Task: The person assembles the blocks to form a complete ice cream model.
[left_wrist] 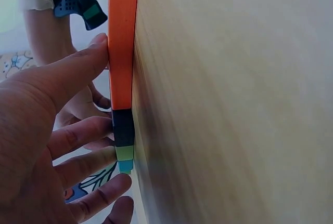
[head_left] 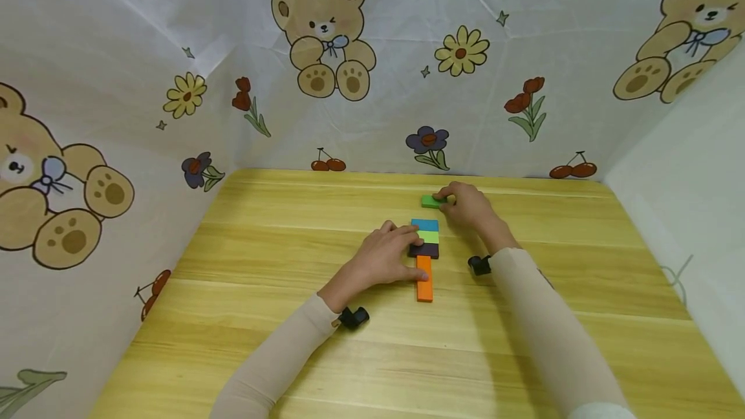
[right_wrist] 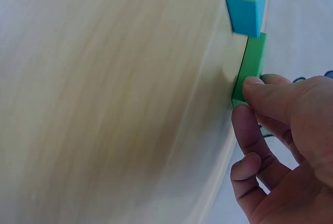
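Blue point(head_left: 425, 224), light green point(head_left: 429, 236) and dark purple point(head_left: 427, 250) blocks lie side by side on the wooden table. An orange block point(head_left: 424, 290) stretches from the dark one toward the near side. My left hand point(head_left: 381, 256) rests on the blocks from the left with spread fingers, thumb at the orange block and fingertips along the others. Beyond them, my right hand point(head_left: 467, 207) pinches a green block point(right_wrist: 252, 63) by its right end between thumb and fingers. This green block lies apart from the blue one, and its right end is partly hidden by the fingers.
A pale wooden table point(head_left: 262, 225) carries everything. White cloth printed with bears point(head_left: 334, 37) and flowers rises behind it and at the left. Each wrist wears a small black camera device, one visible below the left wrist point(head_left: 354, 318). A thin cord point(head_left: 678, 277) shows at the right.
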A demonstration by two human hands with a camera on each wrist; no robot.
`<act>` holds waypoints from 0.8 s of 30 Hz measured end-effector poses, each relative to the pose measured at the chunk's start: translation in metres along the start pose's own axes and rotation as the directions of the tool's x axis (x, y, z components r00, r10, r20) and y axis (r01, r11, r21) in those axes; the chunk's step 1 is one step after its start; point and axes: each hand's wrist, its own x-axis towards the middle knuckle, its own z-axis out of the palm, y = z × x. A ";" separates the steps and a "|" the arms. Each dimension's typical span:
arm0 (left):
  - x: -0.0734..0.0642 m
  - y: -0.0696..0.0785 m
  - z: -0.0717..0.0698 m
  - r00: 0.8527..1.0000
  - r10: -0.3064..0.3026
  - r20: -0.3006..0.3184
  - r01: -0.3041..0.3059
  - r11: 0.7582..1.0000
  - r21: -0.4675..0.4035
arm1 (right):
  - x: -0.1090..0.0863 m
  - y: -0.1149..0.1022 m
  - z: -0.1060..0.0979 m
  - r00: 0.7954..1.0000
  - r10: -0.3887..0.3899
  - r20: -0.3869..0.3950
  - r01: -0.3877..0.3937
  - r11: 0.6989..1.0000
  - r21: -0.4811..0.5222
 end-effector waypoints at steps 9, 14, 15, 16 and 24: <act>0.000 0.000 0.000 1.000 -0.003 0.001 0.003 1.000 -0.008 | 0.003 -0.016 0.009 1.000 -0.028 -0.010 0.028 1.000 0.011; 0.000 0.000 0.003 1.000 0.003 -0.002 -0.003 1.000 -0.023 | 0.003 -0.018 0.010 1.000 -0.017 0.001 0.017 1.000 0.007; 0.000 0.000 0.003 1.000 0.002 -0.002 -0.002 1.000 -0.020 | 0.003 -0.018 0.010 1.000 -0.016 0.001 0.016 1.000 0.006; 0.000 0.000 0.003 1.000 0.002 -0.003 -0.002 1.000 -0.018 | 0.003 -0.017 0.010 1.000 -0.016 0.003 0.016 1.000 0.005; 0.000 -0.001 -0.001 1.000 -0.002 -0.002 0.002 1.000 -0.009 | 0.003 -0.019 0.010 0.999 -0.032 -0.002 0.032 0.999 0.017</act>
